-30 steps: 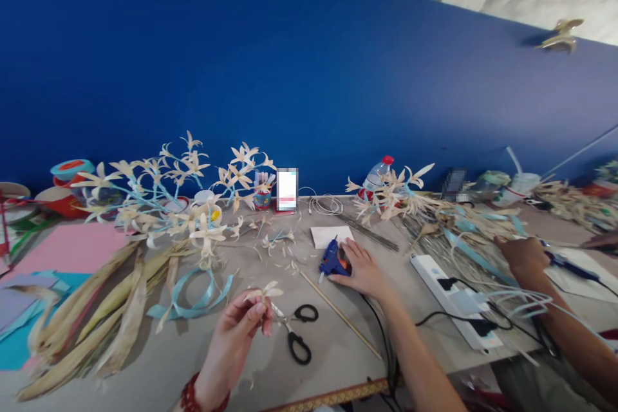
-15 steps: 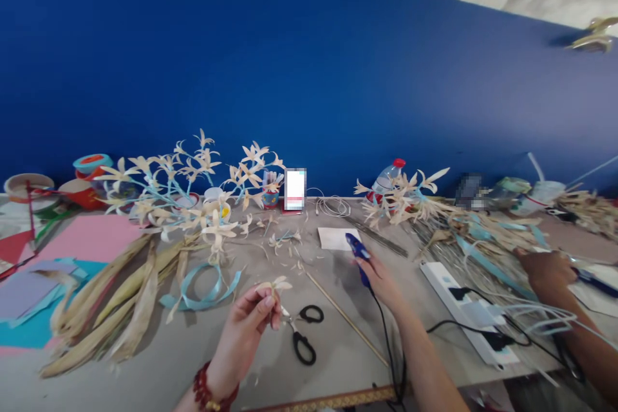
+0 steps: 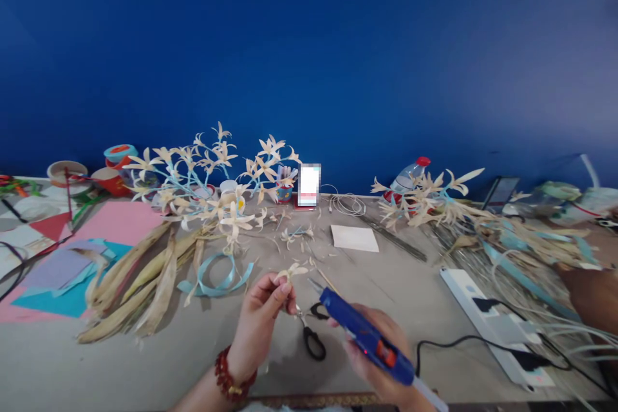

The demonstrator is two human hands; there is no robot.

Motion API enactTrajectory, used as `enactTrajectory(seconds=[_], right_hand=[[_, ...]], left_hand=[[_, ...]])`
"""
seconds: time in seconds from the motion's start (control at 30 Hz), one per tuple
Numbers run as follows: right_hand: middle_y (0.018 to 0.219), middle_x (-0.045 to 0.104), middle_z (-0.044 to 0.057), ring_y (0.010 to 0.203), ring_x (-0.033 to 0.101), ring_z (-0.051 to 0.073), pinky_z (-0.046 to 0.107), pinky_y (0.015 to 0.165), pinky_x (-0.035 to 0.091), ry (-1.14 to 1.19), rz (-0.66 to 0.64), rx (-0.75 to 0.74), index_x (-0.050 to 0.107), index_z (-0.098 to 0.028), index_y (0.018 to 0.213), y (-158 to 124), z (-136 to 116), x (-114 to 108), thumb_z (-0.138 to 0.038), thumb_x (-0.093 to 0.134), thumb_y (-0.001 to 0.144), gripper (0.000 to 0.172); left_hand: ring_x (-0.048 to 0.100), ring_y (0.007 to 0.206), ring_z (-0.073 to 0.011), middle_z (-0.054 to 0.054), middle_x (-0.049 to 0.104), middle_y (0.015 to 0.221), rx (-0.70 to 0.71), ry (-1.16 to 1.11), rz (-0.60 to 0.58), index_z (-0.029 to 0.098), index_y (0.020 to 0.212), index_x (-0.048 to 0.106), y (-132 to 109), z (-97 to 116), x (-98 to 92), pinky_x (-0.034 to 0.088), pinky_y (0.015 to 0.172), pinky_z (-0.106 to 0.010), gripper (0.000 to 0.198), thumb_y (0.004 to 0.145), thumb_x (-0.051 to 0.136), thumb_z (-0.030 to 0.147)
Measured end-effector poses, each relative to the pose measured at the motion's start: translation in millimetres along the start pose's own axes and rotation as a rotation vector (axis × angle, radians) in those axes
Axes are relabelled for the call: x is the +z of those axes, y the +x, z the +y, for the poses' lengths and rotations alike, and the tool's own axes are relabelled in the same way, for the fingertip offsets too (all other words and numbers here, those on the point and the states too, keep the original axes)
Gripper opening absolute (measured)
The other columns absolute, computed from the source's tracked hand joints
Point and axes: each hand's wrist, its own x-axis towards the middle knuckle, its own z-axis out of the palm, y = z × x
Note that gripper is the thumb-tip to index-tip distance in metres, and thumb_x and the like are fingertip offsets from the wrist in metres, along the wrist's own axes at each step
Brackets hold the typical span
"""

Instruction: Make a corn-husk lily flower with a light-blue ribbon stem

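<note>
Between the thumb and fingers of my left hand (image 3: 263,312) is a small pale husk flower (image 3: 292,271), its petals pointing up and to the right. My right hand (image 3: 379,341) is wrapped round a blue glue gun (image 3: 364,328) with an orange switch. The gun's metal tip points toward the flower and stays a little apart from it. A white glue stick (image 3: 429,393) sticks out of its back end. Black-handled scissors (image 3: 315,342) lie on the table between my hands, partly hidden by the left fingers and the gun.
Husk-flower branches (image 3: 193,167) stand at the back left, near a phone (image 3: 309,185). Dried husks (image 3: 140,290) and a blue ribbon (image 3: 217,286) lie on the left. A white card (image 3: 355,238) and power strip (image 3: 492,328) are on the right, beside another person's hand (image 3: 589,290).
My right hand has lifted the glue gun off the white card and brought it left and nearer, tip toward the flower. My left hand still pinches the flower. The view has shifted left.
</note>
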Motion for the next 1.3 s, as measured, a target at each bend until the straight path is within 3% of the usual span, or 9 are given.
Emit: enactTrajectory(seconds=[0.1, 0.2, 0.53, 1.3], right_hand=[[0.083, 0.075, 0.006, 0.069, 0.072, 0.023, 0.031, 0.064, 0.059, -0.174, 0.025, -0.174, 0.058, -0.023, 0.105, 8, -15, 7, -0.019, 0.058, 0.075, 0.030], [0.078, 0.074, 0.005, 0.064, 0.072, 0.021, 0.028, 0.060, 0.058, -0.222, 0.072, -0.232, 0.056, -0.023, 0.101, 17, -23, 11, -0.016, 0.055, 0.074, 0.028], [0.077, 0.072, 0.004, 0.065, 0.071, 0.021, 0.028, 0.060, 0.056, -0.212, 0.052, -0.220, 0.054, -0.024, 0.100, 12, -20, 12, -0.013, 0.053, 0.073, 0.028], [0.079, 0.072, 0.005, 0.067, 0.071, 0.022, 0.029, 0.064, 0.056, -0.248, 0.008, -0.215, 0.055, -0.023, 0.101, 4, -7, 19, -0.023, 0.056, 0.073, 0.028]], left_hand=[[0.056, 0.057, -0.0095, 0.002, 0.062, 0.065, 0.020, 0.012, 0.007, 0.017, 0.076, 0.061, -2, 0, -0.3, 0.044, 0.060, -0.023, 0.013, 0.082, 0.069, 0.025], [0.057, 0.057, -0.0099, 0.002, 0.063, 0.065, 0.044, 0.020, 0.011, 0.017, 0.078, 0.061, -3, -1, -1.1, 0.044, 0.061, -0.023, 0.013, 0.083, 0.069, 0.025], [0.058, 0.060, -0.0125, 0.001, 0.063, 0.065, 0.143, 0.109, 0.017, 0.017, 0.075, 0.060, -5, -1, -4.8, 0.046, 0.064, -0.026, 0.015, 0.084, 0.066, 0.027], [0.057, 0.060, -0.0119, 0.001, 0.062, 0.065, 0.161, 0.104, -0.010, 0.017, 0.074, 0.061, -6, 2, 0.1, 0.045, 0.063, -0.025, 0.015, 0.085, 0.066, 0.026]])
